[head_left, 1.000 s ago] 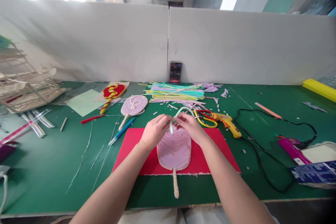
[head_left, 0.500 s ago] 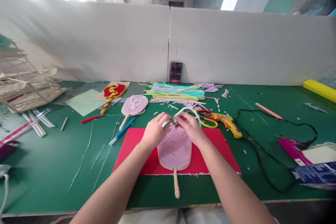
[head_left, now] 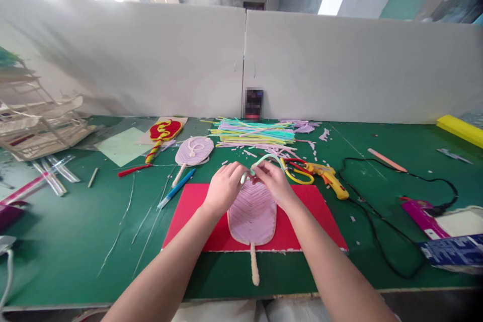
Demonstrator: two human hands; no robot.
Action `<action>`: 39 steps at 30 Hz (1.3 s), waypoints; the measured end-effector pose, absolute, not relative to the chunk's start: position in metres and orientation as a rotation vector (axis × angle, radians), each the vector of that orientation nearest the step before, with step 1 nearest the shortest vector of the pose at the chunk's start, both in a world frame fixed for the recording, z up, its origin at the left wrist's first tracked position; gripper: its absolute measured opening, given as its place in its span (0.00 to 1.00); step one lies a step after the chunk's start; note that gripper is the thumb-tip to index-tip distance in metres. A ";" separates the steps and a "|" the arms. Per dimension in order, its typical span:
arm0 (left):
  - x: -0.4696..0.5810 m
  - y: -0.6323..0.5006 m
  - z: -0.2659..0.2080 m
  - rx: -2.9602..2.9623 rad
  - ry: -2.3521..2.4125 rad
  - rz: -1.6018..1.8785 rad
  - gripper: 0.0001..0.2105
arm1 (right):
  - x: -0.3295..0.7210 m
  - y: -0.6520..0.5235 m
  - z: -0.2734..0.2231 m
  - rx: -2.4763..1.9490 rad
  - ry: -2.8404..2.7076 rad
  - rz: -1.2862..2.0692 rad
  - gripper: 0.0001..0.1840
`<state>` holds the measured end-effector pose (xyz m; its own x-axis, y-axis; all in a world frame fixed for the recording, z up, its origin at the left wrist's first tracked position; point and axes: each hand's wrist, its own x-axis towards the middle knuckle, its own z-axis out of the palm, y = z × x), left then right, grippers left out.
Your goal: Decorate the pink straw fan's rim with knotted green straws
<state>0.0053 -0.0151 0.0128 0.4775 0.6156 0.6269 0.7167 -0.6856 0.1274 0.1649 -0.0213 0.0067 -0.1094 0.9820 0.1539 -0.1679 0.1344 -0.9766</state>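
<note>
My left hand [head_left: 227,184] and my right hand [head_left: 272,181] are close together, both pinching a pale green pipe cleaner [head_left: 272,156]. Its longer part arcs up over my right fingers, and a short bent end shows by my left fingertips. Below my hands lies a lilac fan [head_left: 252,216] with slanted ribs, a cream edge and a cream fuzzy handle pointing towards me. My hands cover its top edge. The fan rests on a red board [head_left: 309,221], with the handle reaching past the board's near edge.
Behind the hands lies a pile of coloured pipe cleaners [head_left: 256,133]. Scissors [head_left: 302,176] and a yellow glue gun [head_left: 332,182] with a black cord are at right. Leftward are a smaller lilac fan [head_left: 196,150], a red-and-yellow fan [head_left: 165,131] and a blue pen [head_left: 176,189].
The short end of the green pipe cleaner by my left fingers now bends downward, and its arc over my right hand sits a little differently. Both hands have barely moved.
</note>
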 end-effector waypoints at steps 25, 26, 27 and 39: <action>0.008 -0.017 0.016 -2.729 -1.244 -0.935 0.06 | 0.165 -0.022 0.009 -0.930 -1.270 1.231 0.13; 0.008 -0.017 0.017 -2.736 -1.249 -0.908 0.07 | 0.165 -0.022 0.008 -0.929 -1.280 1.221 0.13; 0.008 -0.018 0.018 -2.738 -1.251 -0.891 0.07 | 0.165 -0.022 0.008 -0.928 -1.290 1.214 0.13; 0.009 -0.021 0.018 -2.713 -1.338 -0.981 0.07 | 0.162 -0.024 0.009 -0.919 -1.192 1.257 0.12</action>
